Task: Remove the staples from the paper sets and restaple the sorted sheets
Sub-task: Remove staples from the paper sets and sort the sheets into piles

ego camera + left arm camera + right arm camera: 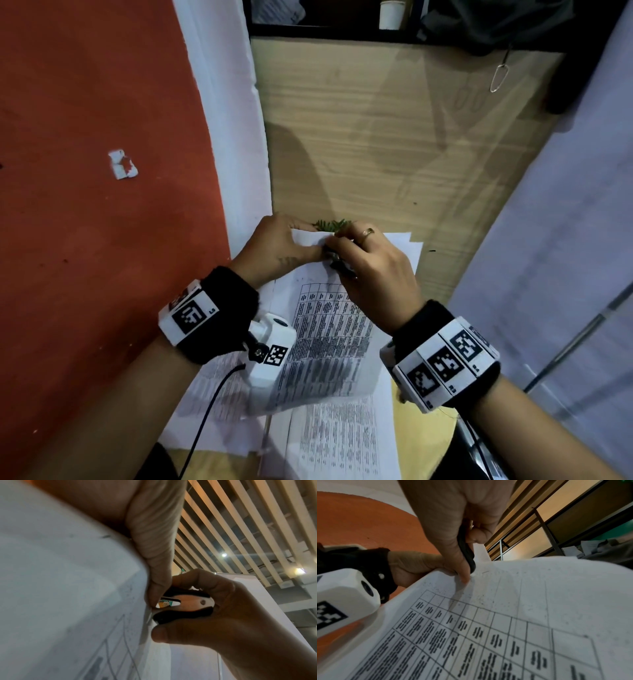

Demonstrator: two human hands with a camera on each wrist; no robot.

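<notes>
A stapled paper set [329, 342] printed with a table is lifted at its top corner above other sheets. My left hand [308, 240] pinches that corner from the left, its thumb [154, 547] pressed on the page [68, 601]. My right hand [337, 246] grips a black and metal staple remover [339, 265] between thumb and fingers. The staple remover [185, 604] has its metal tips against the paper's edge, close to my left thumb. In the right wrist view the staple remover [466, 550] points down onto the top margin of the paper set [505, 615]. The staple itself is not clear.
More printed sheets [342, 445] lie under the set on a wooden desk [376, 137], with a yellow folder [421, 438] at the right. A green sprig [330, 224] lies just beyond my fingers. To the left is an orange surface with a paper scrap [122, 164].
</notes>
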